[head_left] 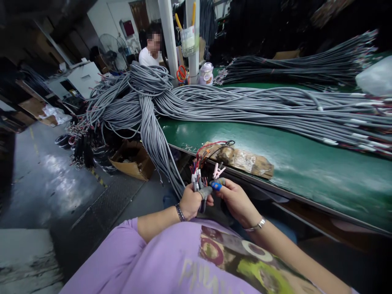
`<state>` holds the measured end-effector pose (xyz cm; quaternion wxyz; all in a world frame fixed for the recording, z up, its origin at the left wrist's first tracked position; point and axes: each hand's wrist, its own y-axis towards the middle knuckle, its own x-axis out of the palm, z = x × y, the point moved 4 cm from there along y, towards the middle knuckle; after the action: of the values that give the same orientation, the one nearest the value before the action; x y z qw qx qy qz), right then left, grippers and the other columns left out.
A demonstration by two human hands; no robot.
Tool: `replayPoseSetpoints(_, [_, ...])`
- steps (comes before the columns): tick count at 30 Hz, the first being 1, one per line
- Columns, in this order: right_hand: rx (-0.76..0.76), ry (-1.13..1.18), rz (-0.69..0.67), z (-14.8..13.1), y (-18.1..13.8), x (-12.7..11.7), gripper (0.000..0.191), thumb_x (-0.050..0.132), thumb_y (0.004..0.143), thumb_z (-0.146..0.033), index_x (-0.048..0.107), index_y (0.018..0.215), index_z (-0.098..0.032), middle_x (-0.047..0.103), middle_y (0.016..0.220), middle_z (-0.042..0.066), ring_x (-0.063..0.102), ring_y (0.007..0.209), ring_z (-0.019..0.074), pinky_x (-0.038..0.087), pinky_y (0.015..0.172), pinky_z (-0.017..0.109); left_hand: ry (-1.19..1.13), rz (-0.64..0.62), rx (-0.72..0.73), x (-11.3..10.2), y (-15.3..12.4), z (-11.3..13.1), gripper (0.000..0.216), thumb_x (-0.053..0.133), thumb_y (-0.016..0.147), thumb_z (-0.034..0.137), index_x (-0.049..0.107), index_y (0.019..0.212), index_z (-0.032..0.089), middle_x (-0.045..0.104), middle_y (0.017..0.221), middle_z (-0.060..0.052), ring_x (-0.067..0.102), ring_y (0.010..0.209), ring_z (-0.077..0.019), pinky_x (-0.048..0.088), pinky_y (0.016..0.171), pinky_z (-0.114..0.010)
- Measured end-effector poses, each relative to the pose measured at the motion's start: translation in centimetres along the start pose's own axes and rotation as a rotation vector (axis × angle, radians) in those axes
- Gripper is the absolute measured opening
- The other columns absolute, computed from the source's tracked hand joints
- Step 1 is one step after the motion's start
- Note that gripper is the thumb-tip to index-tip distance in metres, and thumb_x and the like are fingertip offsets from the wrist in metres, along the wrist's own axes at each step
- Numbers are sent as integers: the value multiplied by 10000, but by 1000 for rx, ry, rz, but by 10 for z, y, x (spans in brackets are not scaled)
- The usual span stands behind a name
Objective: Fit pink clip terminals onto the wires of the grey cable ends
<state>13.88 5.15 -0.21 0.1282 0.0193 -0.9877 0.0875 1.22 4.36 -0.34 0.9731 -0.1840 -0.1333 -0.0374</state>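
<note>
My left hand (193, 201) is closed around the ends of several grey cables (167, 157), which run down to it from the large heap on the bench. Thin red, blue and dark wires fan out from the stripped cable ends (196, 177) above my fist. Close beside it, my right hand (233, 196) has thumb and fingers pinched together near the wires; what lies between the fingertips is too small to make out. Coverings wrap some fingertips, a blue one among them. A pink clip (218, 171) stands at the bench edge just above my right fingers.
A wooden block (248, 161) wrapped in clear tape lies at the edge of the green bench (275, 136). Long grey cables (245, 104) stretch across the bench, with dark cables (294, 67) behind. A cardboard box (131, 161) sits on the floor left. A person (149, 51) is beyond the post.
</note>
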Motion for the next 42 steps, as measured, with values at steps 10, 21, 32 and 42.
replayPoseSetpoints(10, [25, -4, 36, 0, -3, 4, 272, 784, 625, -420, 639, 645, -190, 559, 573, -17, 447, 550, 124, 362, 555, 280, 21, -43, -14, -3, -5, 1, 433, 785, 552, 486, 593, 665, 115, 579, 488, -12, 526, 418, -108, 472, 473, -253])
replayPoseSetpoints(21, [213, 402, -34, 4, 25, -6, 378, 662, 729, -595, 664, 783, -221, 663, 768, 36, 573, 652, 155, 483, 632, 297, -143, -19, 10, 5, -3, 14, 378, 799, 560, 428, 603, 621, 111, 578, 479, -10, 522, 411, -101, 473, 454, -242])
replayPoseSetpoints(32, [94, 394, 25, -2, 38, 3, 403, 746, 629, -595, 649, 712, -213, 636, 665, 21, 582, 687, 195, 481, 685, 339, -102, -11, -35, 14, 3, 14, 446, 818, 510, 476, 610, 651, 108, 577, 480, -10, 517, 419, -97, 458, 452, -234])
replayPoseSetpoints(42, [105, 500, 75, 3, 42, 3, 395, 816, 572, -543, 642, 686, -207, 613, 602, -18, 536, 567, 144, 477, 633, 312, -84, -21, 3, 14, -1, 13, 424, 800, 545, 472, 600, 643, 111, 572, 482, -10, 518, 415, -104, 463, 467, -250])
